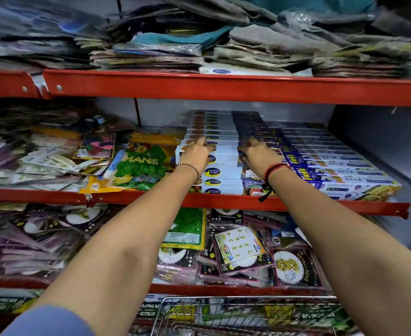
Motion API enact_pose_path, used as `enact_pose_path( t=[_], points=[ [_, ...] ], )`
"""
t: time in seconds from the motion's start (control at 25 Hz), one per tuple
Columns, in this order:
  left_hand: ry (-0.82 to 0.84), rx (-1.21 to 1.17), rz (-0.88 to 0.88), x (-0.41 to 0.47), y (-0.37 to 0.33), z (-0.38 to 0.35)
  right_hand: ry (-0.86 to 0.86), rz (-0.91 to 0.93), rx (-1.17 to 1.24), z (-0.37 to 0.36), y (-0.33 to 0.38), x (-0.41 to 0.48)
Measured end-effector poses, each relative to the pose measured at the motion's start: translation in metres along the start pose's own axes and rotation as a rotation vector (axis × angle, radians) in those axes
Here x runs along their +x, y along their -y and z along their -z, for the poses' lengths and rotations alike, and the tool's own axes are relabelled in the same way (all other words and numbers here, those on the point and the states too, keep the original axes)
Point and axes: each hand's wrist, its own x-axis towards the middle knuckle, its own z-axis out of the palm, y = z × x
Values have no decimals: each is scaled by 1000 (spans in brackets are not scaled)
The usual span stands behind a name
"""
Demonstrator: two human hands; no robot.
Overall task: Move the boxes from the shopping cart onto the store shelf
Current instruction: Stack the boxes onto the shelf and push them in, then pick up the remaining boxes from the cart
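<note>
A stack of long white foil-wrap boxes [224, 172] with blue round logos lies on the middle red shelf [224, 202]. My left hand [196, 155] rests on the left end of one upper box, fingers pressed on its top. My right hand [260, 154] presses on the right, dark-printed end of the same box. Both hands touch the box from above; whether they grip it I cannot tell. The wire shopping cart [236, 301] stands at the bottom, and its contents are blurred.
A second stack of white and blue boxes [333, 166] fills the shelf to the right. Green balloon packets [139, 166] lie to the left. Folded packets crowd the top shelf [199, 44]. Balloon packs [248, 251] fill the lower shelf.
</note>
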Motion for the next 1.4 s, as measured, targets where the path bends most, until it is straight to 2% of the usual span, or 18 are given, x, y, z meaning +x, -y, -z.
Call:
enact_pose_path(
  t=[0.16,0.24,0.4,0.48,0.72,0.84,1.04,1.24,1.32,1.4],
  points=[
    [8,-76,36,7,-1,-12,-16,-60,-26,-9,-1,2],
    [3,-19,-5,2,-4,-8,-22,-56,-35,-7,1,0],
    [-118,120,-108,-38,-12,2,-208,-66,92,-5,9,-30],
    [-120,158,-139,-69,-13,-2,-256,-61,142,-10,13,-58],
    [-93,164,-79,-168,-31,-21,-178,-68,251,-40,31,-144],
    [-35,162,-96,-228,-40,-41,-74,-41,326,-70,46,-200],
    [287,141,-136,-334,-37,-103,272,20,296,-146,63,-304],
    [793,90,-35,-423,-17,-195,770,88,267,-248,81,-398],
    [937,110,6,-449,-11,-228,877,119,271,-281,90,-426],
    [1004,142,7,-467,-7,-259,929,167,287,-315,99,-449]
  ],
)
